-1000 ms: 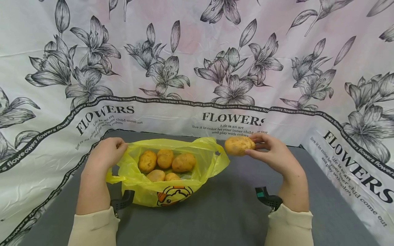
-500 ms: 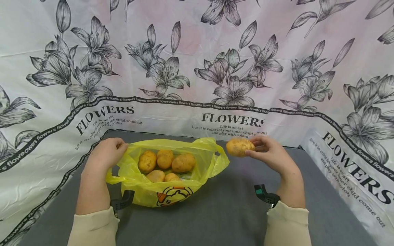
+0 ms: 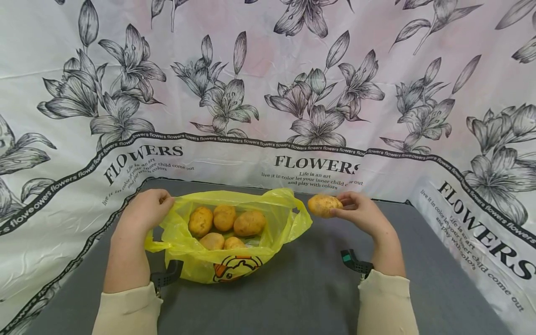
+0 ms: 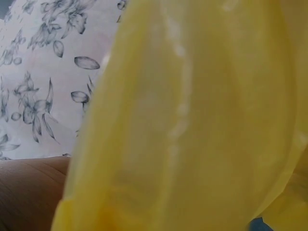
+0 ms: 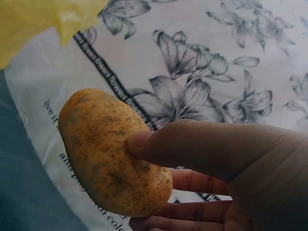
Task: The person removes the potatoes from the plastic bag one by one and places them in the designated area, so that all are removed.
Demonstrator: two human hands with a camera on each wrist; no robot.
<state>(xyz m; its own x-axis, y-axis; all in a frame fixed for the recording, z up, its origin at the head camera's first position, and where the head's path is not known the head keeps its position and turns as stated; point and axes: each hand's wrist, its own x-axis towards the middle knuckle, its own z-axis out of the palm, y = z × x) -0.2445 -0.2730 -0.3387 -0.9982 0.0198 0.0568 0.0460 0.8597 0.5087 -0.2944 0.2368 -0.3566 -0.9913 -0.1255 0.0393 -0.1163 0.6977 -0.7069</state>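
A yellow plastic bag (image 3: 197,265) with a cartoon print stands with its mouth spread, several potatoes (image 3: 249,223) lying inside. At its left edge my left hand (image 3: 146,207) pinches the rim and handle, thumb and fingertips together. In the left wrist view the bag's yellow film (image 4: 192,115) fills most of the picture and hides the fingertips. To the right of the bag my right hand (image 3: 362,211) holds one potato (image 3: 323,205) by its end, just off the right handle. The right wrist view shows the thumb across this speckled potato (image 5: 108,154) and the fingers behind it.
A dark grey table (image 3: 310,288) lies under the bag and both arms. Behind and on both sides hangs a white flower-printed cloth (image 3: 247,107) that meets the table's edges. Each wrist carries a black camera mount (image 3: 356,261).
My right hand and its potato have dropped slightly, and the right forearm has shifted left. The left hand and the bag have stayed in place.
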